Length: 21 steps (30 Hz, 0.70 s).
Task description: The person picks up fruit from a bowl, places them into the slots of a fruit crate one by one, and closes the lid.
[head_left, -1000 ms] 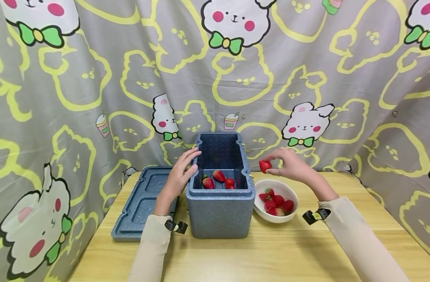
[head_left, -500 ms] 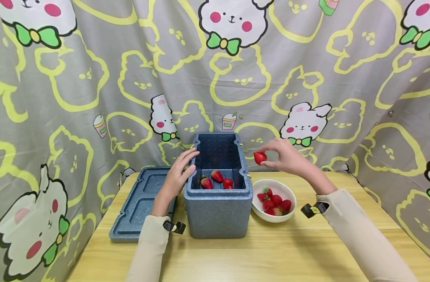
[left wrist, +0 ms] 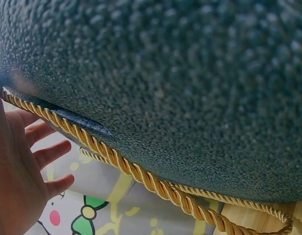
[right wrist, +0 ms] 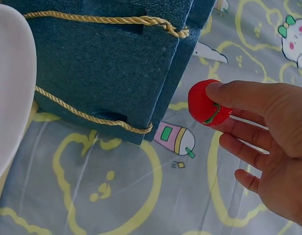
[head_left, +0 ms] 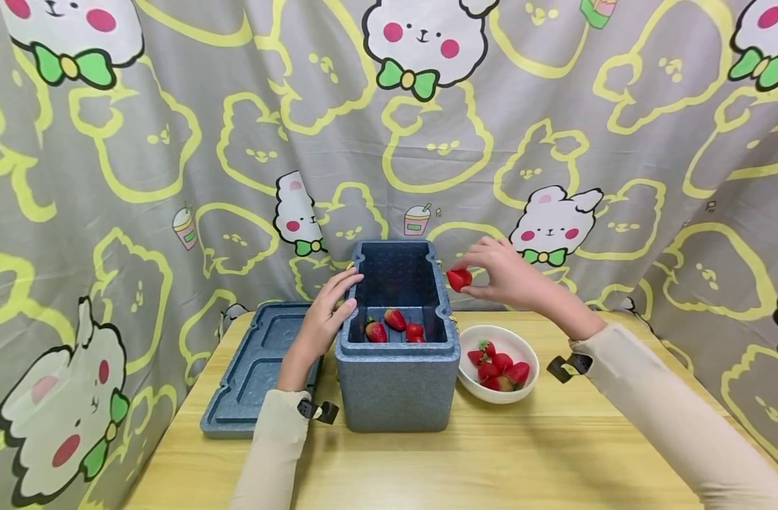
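A grey-blue foam box [head_left: 398,393] stands without its lid in the middle of the table, with several strawberries [head_left: 395,319] on its floor. My left hand [head_left: 325,315] rests on the box's left rim, its fingers fairly straight; the left wrist view shows a gold rope [left wrist: 136,171] hanging along that side. Between thumb and fingers my right hand [head_left: 506,276] pinches a red strawberry [head_left: 459,280], just right of the box and above rim height. In the right wrist view the held strawberry [right wrist: 210,103] shows a bit of green. A white bowl [head_left: 529,354] below that hand holds several strawberries.
The box's lid [head_left: 248,382] lies flat on the wooden table [head_left: 389,474], left of the box. Another gold rope [right wrist: 92,18] runs along the box's right side. A patterned curtain [head_left: 338,149] hangs behind and at both sides.
My right hand has moved left and slightly up with the strawberry, from above the bowl toward the box's right rim. The left hand has stayed on the left rim.
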Each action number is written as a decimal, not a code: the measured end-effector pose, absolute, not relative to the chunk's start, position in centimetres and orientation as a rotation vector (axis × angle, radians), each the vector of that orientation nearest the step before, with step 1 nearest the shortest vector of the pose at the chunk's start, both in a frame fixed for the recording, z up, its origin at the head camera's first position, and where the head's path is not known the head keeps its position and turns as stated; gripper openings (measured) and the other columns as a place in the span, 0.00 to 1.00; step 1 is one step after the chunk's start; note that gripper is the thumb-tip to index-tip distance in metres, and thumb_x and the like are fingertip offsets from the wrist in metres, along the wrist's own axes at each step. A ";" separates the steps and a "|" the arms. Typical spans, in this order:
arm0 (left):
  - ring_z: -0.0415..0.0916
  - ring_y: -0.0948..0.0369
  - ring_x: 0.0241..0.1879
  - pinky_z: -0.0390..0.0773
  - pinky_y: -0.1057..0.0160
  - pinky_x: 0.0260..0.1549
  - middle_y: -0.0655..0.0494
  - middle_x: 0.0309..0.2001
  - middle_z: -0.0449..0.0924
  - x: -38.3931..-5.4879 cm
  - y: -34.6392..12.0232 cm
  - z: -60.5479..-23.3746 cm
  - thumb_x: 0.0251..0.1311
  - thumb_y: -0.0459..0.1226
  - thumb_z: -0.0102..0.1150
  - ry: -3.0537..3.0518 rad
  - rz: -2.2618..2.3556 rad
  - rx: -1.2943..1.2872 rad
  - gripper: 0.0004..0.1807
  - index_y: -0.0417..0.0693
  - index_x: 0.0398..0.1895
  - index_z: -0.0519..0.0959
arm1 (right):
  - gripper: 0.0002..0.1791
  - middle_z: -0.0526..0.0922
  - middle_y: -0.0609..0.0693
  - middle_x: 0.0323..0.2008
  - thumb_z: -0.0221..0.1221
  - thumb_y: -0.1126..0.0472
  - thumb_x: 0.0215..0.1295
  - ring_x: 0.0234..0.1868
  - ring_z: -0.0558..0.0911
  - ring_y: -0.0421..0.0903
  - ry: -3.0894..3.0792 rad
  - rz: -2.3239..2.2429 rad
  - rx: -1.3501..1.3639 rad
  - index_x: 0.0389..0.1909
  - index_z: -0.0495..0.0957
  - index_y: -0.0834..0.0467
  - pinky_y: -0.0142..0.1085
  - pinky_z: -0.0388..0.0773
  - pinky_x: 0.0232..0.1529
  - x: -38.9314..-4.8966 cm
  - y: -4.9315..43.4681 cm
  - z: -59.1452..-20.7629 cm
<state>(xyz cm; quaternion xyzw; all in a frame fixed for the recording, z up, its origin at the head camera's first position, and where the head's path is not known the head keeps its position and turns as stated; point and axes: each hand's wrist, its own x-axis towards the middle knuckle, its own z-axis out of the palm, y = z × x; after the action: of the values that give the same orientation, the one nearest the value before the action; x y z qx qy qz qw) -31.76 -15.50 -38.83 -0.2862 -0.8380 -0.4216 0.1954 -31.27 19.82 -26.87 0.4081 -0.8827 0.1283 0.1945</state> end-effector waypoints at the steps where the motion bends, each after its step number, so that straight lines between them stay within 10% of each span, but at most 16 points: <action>1: 0.55 0.50 0.78 0.57 0.36 0.73 0.53 0.79 0.59 -31.8 -15.5 -38.8 0.75 0.37 0.46 -2.349 -1.177 -0.803 0.26 0.52 0.75 0.68 | 0.17 0.87 0.50 0.40 0.75 0.64 0.52 0.46 0.76 0.52 -2.467 0.342 1.153 0.45 0.87 0.56 0.51 0.66 0.50 -31.2 19.6 -26.7; 21: 0.56 0.52 0.78 0.56 0.37 0.74 0.55 0.79 0.59 -31.6 -15.4 -38.8 0.75 0.39 0.46 -2.358 -1.185 -0.773 0.25 0.54 0.74 0.69 | 0.20 0.87 0.51 0.44 0.77 0.58 0.52 0.50 0.78 0.53 -2.400 -0.016 1.329 0.47 0.86 0.56 0.52 0.71 0.57 -31.1 13.4 -26.2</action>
<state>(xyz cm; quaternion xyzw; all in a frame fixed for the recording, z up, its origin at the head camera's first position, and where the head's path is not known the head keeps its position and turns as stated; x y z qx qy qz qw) -31.63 -15.43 -38.80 -0.2758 -0.8410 -0.4227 0.1947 -31.11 13.37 -26.20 0.4749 -0.8575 -0.0057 0.1977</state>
